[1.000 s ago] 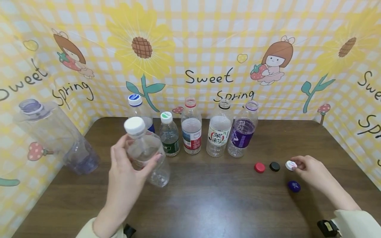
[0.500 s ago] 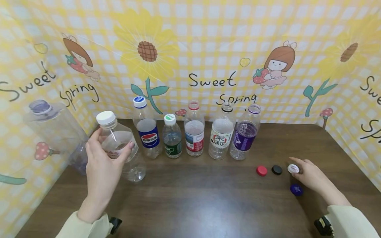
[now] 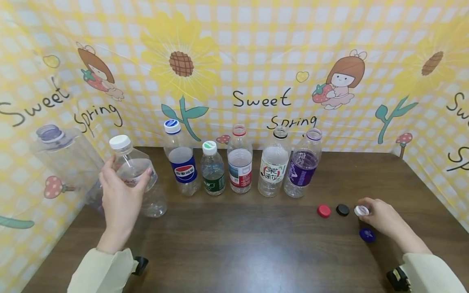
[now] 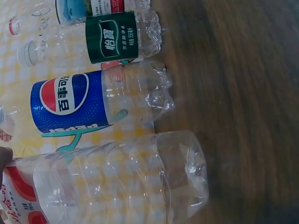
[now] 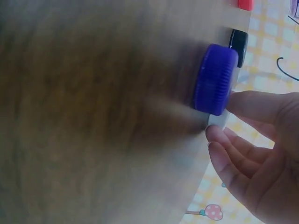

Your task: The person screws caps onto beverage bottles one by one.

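My left hand [image 3: 121, 199] grips a clear plastic bottle [image 3: 133, 166] with a white cap, at the left of the table. In the left wrist view this bottle [image 4: 107, 182] shows a red and white label, and its base is near the wood; whether it touches, I cannot tell. Over on the right, my right hand [image 3: 384, 217] pinches a small white bottle cap [image 3: 362, 210] at the table top. A blue-purple cap [image 5: 217, 79] mostly hides the white one in the right wrist view. Beside it lie a black cap [image 3: 342, 210] and a red cap [image 3: 324, 211].
Along the back stand a capped Pepsi bottle [image 3: 184, 171], a capped green-label bottle [image 3: 213, 179], and uncapped bottles with red [image 3: 239, 169], white [image 3: 274, 169] and purple [image 3: 302, 169] labels. A large uncapped bottle [image 3: 69, 150] stands far left. Checked cloth [image 3: 264, 49] hangs behind.
My left hand has moved left with the clear bottle, bringing it beside the Pepsi bottle and uncovering that bottle's label. The right hand stays at the white cap, its fingers shifting slightly.
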A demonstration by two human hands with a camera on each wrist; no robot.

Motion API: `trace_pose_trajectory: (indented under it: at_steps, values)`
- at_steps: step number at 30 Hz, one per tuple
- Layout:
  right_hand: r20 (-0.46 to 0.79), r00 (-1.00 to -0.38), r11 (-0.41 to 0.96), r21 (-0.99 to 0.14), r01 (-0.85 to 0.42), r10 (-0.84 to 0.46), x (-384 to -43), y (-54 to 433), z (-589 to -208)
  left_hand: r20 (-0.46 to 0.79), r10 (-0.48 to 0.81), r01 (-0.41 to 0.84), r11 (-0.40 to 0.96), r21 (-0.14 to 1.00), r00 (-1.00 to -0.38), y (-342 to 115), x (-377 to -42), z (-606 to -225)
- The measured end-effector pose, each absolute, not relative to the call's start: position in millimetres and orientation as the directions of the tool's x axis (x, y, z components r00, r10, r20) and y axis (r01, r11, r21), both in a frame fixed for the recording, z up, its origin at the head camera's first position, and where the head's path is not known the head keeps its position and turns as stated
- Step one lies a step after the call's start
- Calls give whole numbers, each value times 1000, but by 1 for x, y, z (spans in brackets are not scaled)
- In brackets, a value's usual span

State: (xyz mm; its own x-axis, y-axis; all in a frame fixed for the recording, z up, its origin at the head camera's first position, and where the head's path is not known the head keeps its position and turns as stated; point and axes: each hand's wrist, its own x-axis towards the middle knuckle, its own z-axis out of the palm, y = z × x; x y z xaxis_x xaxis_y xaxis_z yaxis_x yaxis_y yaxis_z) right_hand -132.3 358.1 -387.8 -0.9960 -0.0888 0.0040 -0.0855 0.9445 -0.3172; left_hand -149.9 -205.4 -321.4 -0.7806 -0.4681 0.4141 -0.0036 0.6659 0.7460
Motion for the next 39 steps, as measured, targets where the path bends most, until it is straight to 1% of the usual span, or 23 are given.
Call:
trace_pose_trajectory:
  at_steps: [3, 11, 19, 27, 34, 37, 39]
  values:
    - [-9, -997, 943, -326, -71, -78, -132, 360, -388, 405, -474, 1, 649, 761, -782, -206, -156, -324]
    - [2, -998, 946, -318, -64, -67, -132, 361, -388, 452, -454, 52, 660, 749, -768, -208, -170, -329]
    - [-13, -999, 947, -318, -45, -52, -130, 361, -389, 466, -428, 106, 638, 762, -774, -208, -180, -331]
    - [-3, -999, 948, -314, -46, -50, -130, 361, -390, 454, -422, 82, 655, 751, -785, -208, -183, -333]
    - [-11, -999, 951, -307, -40, -46, -131, 360, -388, 381, -434, 14, 644, 765, -816, -207, -177, -328]
    - [-14, -999, 950, -309, -40, -47, -130, 361, -388, 397, -429, 6, 673, 740, -811, -204, -171, -325]
    - [-17, -999, 950, -311, -40, -48, -129, 361, -388, 440, -410, 29, 705, 709, -799, -202, -166, -323]
